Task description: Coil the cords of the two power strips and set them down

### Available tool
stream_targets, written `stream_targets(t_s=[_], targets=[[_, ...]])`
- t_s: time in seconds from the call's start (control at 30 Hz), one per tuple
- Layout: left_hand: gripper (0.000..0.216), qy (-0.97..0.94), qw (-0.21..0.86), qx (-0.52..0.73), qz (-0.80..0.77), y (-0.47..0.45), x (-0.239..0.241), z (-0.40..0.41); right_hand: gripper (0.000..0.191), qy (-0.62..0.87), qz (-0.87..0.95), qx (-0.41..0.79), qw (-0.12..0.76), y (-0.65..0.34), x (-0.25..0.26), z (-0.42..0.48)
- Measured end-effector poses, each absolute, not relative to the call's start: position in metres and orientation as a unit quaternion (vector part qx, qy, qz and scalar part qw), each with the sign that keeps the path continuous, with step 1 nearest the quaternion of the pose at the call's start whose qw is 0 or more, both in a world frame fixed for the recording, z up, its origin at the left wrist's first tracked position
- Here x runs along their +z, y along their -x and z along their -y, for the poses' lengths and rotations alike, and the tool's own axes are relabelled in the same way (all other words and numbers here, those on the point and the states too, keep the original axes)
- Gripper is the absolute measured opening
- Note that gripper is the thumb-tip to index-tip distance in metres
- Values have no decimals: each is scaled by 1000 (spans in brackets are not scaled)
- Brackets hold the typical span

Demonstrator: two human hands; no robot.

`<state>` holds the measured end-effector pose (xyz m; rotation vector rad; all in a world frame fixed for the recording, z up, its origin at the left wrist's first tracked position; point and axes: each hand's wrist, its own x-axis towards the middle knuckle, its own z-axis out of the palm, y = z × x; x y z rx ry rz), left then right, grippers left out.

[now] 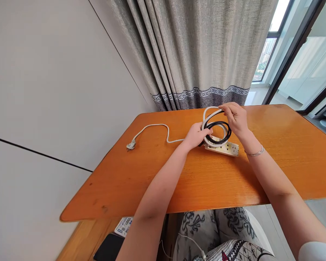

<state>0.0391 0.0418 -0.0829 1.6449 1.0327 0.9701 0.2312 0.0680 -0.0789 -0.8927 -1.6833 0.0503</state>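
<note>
My left hand (197,136) is closed round the left side of a coiled bundle of cable, its thumb across the loops. In the bundle run a white cable (205,113) and a black cable (229,132). At the top of the coil, my right hand (235,117) pinches the white cable between thumb and fingers. Under the coil lies a white power strip (230,149) on the table, partly covered by the loops. From behind my left hand the white cord trails left across the wood to a plug (130,145).
The orange wooden table (206,185) has rounded corners. A grey curtain (206,47) hangs behind it, with a white wall (57,72) to the left. Below the front edge are a dark flat object (110,248) and a printed white box (123,226).
</note>
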Motion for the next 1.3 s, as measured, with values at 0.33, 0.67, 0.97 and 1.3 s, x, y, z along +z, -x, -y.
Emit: stream_targets(t_s=[0.33,0.67,0.97,1.3], targets=[[13,-660,438,440,-423,-26,-80,-55,26,425,816,99,380,-222,-86,-62],[20,-709,292,415,-491,-19,-83,-60,30,517,672,285,447,-213,-75,-51],[16,-799,50,455,-391,-32,-94,-52,34,473,532,477,516,-204,-78,-56],[15,-843,115,347,-394,-31,-99,-56,26,500,575,417,495,-193,-74,-45]])
